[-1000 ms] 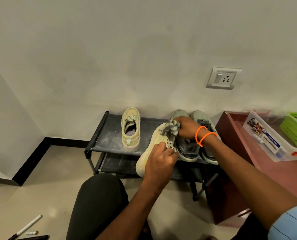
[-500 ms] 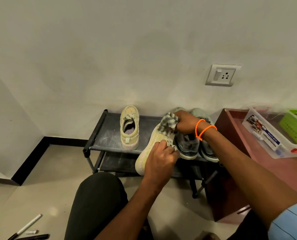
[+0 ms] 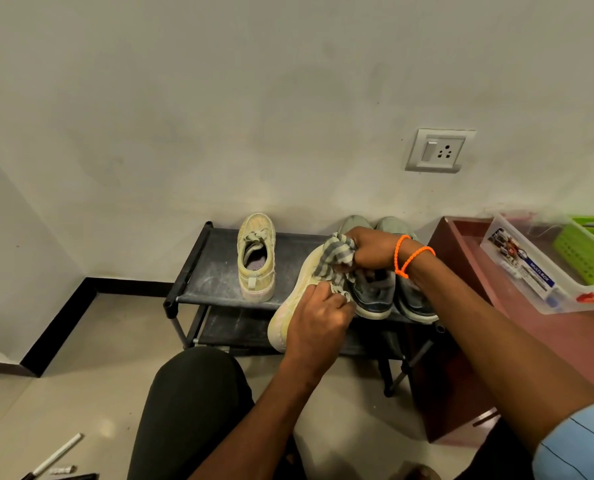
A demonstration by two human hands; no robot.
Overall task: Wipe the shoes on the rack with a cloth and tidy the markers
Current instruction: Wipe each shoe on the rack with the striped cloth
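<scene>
White markers (image 3: pixel 57 454) lie on the floor at the lower left. On the black rack (image 3: pixel 212 271), a yellow shoe (image 3: pixel 256 258) stands near its left end. Left hand (image 3: pixel 318 323) grips a second yellow shoe (image 3: pixel 293 299) off the front edge; right hand (image 3: pixel 371 251) clenches the striped cloth (image 3: pixel 333 258) against it. Dark shoes (image 3: pixel 396 296) sit at the right end.

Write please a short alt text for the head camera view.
The left hand holds a pale yellow shoe while the right hand rubs it with a striped cloth. Its twin and two grey shoes stand on the black rack; markers lie on the floor.
</scene>
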